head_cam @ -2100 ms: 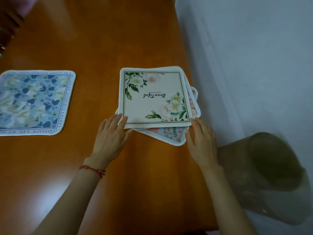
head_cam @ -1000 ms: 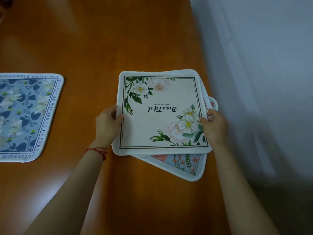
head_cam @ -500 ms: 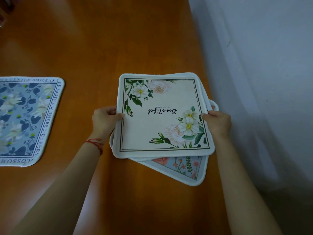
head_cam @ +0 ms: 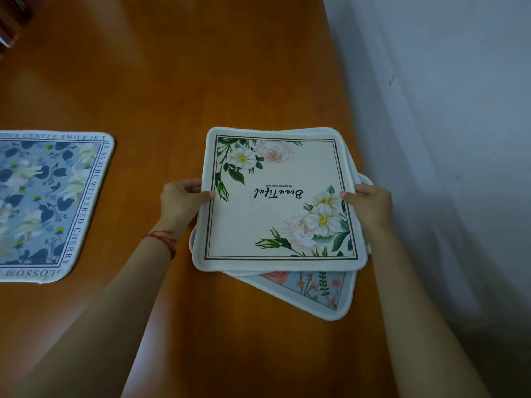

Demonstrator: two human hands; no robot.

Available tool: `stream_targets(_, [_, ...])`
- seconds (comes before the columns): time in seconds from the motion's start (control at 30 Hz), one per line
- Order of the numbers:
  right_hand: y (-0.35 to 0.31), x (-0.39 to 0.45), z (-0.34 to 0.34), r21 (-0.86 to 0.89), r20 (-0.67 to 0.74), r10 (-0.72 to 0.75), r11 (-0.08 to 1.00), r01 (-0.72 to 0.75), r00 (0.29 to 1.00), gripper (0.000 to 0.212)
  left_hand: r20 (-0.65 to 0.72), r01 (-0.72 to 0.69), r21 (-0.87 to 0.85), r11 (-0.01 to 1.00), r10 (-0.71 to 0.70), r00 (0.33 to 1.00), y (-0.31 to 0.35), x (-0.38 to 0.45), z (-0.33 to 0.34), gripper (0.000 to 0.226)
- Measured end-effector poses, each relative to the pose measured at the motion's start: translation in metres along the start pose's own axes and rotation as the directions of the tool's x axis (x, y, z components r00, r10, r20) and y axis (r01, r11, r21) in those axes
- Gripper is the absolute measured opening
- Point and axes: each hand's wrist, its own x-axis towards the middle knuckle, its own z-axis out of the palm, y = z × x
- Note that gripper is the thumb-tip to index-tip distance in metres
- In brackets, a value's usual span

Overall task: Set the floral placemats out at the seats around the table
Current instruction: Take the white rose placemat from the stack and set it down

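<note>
Head view, the only 1 I have, looks down on an orange-brown wooden surface (head_cam: 178,90) with a pale wall (head_cam: 448,110) along its right edge. My left hand (head_cam: 179,202) grips the left edge of the cream placemat (head_cam: 275,202), thumb on top and fingers curled beneath; my right hand (head_cam: 370,206) pinches its right edge the same way. That cream mat, printed with white and pink flowers and the word "Beautiful" upside down to me, tops a skewed stack near the wall side of the surface. Beneath it a pale blue placemat with small pink flowers (head_cam: 313,291) pokes out at the near right corner, and at least 1 more white edge shows between them. Whether the stack is lifted I cannot tell. Well apart to the left, a blue floral placemat (head_cam: 48,205) lies flat, its left part cut off by the frame. A red string bracelet (head_cam: 163,238) circles my left wrist.
</note>
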Motion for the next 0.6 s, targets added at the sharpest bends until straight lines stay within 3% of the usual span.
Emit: stream_targets(0.6, [0.022,-0.055,-0.018,0.050,-0.009,0.023,0.999,-0.022,1.000,0.032,-0.020,0.002,0.021,1.000,-0.002,1.000,-0.015,-0.049,-0.015,0.029])
